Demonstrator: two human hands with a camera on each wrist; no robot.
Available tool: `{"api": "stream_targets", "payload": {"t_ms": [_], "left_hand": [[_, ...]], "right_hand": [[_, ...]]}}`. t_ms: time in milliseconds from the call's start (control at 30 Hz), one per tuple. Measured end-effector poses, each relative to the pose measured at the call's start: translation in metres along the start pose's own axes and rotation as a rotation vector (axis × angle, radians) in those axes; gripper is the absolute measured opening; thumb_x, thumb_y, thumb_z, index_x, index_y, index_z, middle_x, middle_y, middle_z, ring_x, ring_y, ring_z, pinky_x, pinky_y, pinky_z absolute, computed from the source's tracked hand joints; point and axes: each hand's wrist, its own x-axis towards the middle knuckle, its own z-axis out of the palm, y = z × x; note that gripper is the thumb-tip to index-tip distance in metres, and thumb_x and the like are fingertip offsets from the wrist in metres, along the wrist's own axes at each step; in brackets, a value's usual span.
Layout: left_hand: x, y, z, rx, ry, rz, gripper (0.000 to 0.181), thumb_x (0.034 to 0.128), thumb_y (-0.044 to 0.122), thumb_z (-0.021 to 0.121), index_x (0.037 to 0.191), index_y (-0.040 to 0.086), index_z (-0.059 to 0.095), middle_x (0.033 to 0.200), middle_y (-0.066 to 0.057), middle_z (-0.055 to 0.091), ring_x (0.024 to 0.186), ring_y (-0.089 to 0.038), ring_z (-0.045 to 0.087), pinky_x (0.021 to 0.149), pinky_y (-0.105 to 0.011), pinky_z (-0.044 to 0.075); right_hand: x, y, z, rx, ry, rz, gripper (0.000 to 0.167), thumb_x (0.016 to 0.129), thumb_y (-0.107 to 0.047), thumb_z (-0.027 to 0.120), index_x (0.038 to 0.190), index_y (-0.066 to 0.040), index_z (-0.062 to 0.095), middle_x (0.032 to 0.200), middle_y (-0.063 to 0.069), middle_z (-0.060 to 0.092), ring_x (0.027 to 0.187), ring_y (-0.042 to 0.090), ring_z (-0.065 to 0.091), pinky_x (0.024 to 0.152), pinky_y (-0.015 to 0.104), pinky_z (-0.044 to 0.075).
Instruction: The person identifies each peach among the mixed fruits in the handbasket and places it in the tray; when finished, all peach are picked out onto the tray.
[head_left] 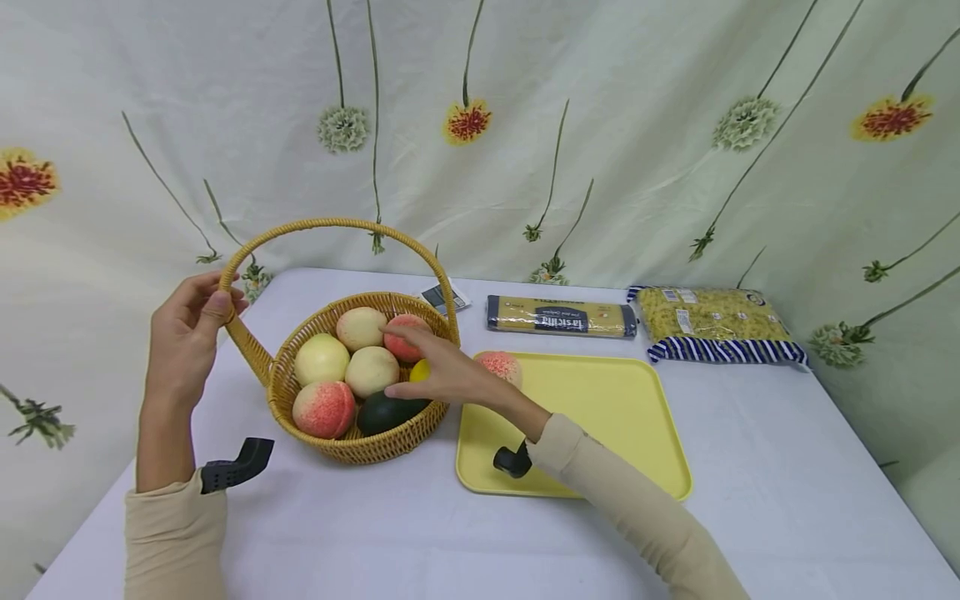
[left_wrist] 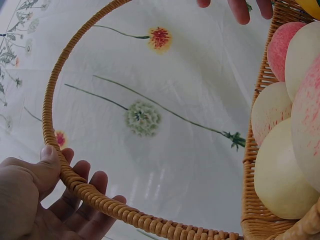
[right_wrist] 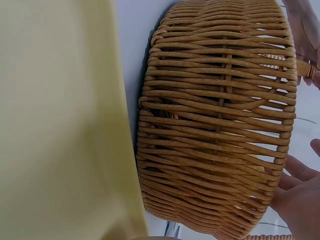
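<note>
Head view: one basket (head_left: 360, 451), one tray (head_left: 600, 408)

one basket (head_left: 367, 451), one tray (head_left: 607, 408), eight visible fruits (head_left: 372, 372)

The place seems to be a small staged corner, arranged as for recording. A table (head_left: 337, 533) with a plain pale cover stands before a flower-printed cloth (head_left: 637, 200), which closes the back and the sides like a screen. Black devices (head_left: 238, 467) are worn at the person's sleeves (head_left: 176, 533). Because the cloth hides the room behind, one cannot say surely whether this is a home or a lab.
</note>
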Motion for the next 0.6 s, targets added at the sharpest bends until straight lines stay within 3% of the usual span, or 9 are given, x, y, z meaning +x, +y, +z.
{"api": "stream_targets", "payload": {"t_ms": [300, 600], "left_hand": [[-0.001, 0.000, -0.001, -0.014, -0.008, -0.008, 0.035, 0.0991, 0.016, 0.049, 0.132, 0.003, 0.053, 0.101, 0.002, 0.058, 0.093, -0.005, 0.059, 0.084, -0.006, 0.044], [0.001, -0.001, -0.001, -0.049, -0.010, -0.001, 0.034, 0.0987, 0.015, 0.050, 0.130, 0.003, 0.054, 0.100, 0.004, 0.058, 0.093, -0.006, 0.059, 0.084, -0.006, 0.044]], "right_hand": [[0.014, 0.006, 0.005, -0.013, 0.004, 0.006, 0.080, 0.085, -0.033, 0.073, 0.150, -0.018, 0.029, 0.152, 0.002, 0.033, 0.138, 0.013, 0.033, 0.109, 0.035, 0.035], [0.028, 0.011, 0.005, 0.031, -0.007, 0.025, 0.082, 0.085, -0.030, 0.073, 0.151, -0.014, 0.026, 0.152, 0.008, 0.034, 0.137, 0.019, 0.036, 0.109, 0.037, 0.035]]}}
